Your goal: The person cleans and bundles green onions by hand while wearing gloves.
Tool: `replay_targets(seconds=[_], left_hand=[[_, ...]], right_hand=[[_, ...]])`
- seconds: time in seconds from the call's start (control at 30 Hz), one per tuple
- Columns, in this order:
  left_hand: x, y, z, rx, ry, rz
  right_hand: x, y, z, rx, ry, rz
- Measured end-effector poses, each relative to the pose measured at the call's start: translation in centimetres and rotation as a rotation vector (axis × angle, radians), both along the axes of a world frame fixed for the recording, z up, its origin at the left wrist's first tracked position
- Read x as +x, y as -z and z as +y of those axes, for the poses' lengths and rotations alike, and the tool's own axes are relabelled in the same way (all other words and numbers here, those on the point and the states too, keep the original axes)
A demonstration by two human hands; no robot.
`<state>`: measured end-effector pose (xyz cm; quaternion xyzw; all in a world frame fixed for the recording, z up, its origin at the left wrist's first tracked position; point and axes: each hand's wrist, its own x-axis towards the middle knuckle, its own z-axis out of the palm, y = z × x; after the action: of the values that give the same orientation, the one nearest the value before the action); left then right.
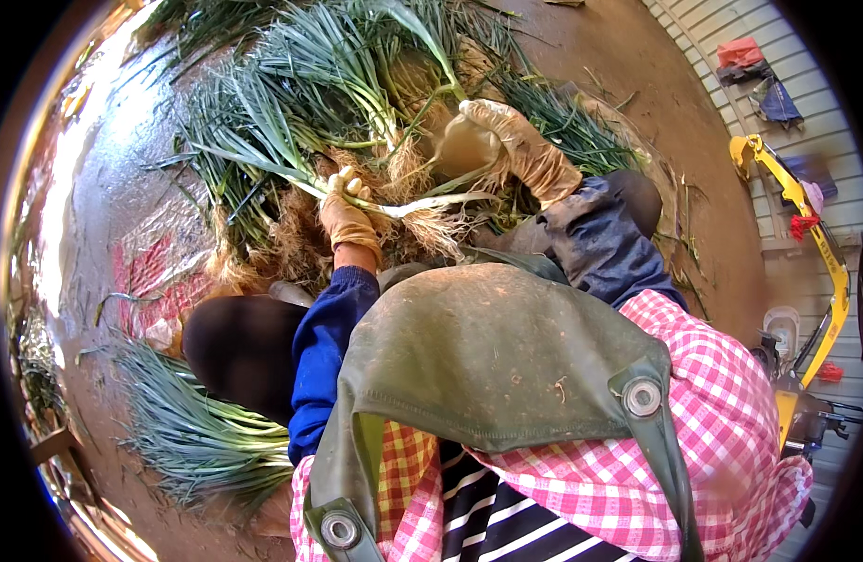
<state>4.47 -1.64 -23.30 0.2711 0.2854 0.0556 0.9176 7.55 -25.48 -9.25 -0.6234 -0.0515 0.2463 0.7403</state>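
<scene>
My left hand [348,214], in a tan glove, is closed around the pale stem of a green onion [305,180]. The stem's white end and stringy roots [436,225] reach out to the right of that hand. To the right and a little farther off, my right hand [520,150] wears a loose, soiled glove. Its fingers are bent, and a green onion leaf [439,56] runs down to its fingertips. Part of its grip is hidden by the glove. Under and beyond both hands lies a heap of green onions [319,75] with tangled roots.
A bundle of green onions [207,431] with pale stems lies at the near left. My dark-covered knees flank the heap. Plastic sheeting with red patches [155,272] covers the wet ground on the left. A yellow-armed machine [806,215] stands by the ribbed wall at right.
</scene>
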Motion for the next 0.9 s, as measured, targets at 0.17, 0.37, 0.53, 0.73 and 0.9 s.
replay_targets(seconds=[0.17, 0.37, 0.53, 0.73, 0.9], left_hand=[[-0.1, -0.4, 0.4, 0.031, 0.039, -0.012], [0.3, -0.3, -0.7, -0.033, 0.027, 0.076], [-1.6, -3.4, -3.4, -0.124, 0.100, -0.003], [-2.8, -3.1, -3.1, -0.134, 0.220, 0.016], [-2.7, -3.2, -2.8, -0.097, 0.222, -0.003]], right_hand=[[-2.3, -0.3, 4.5, -0.639, -0.340, -0.114], [-4.7, 6.0, 4.6, -0.278, -0.422, 0.217], [-4.3, 5.8, 4.6, -0.302, -0.221, 0.148], [-4.2, 5.6, 5.8, -0.123, -0.287, 0.169], [-4.0, 4.8, 4.8, -0.223, -0.372, 0.294]])
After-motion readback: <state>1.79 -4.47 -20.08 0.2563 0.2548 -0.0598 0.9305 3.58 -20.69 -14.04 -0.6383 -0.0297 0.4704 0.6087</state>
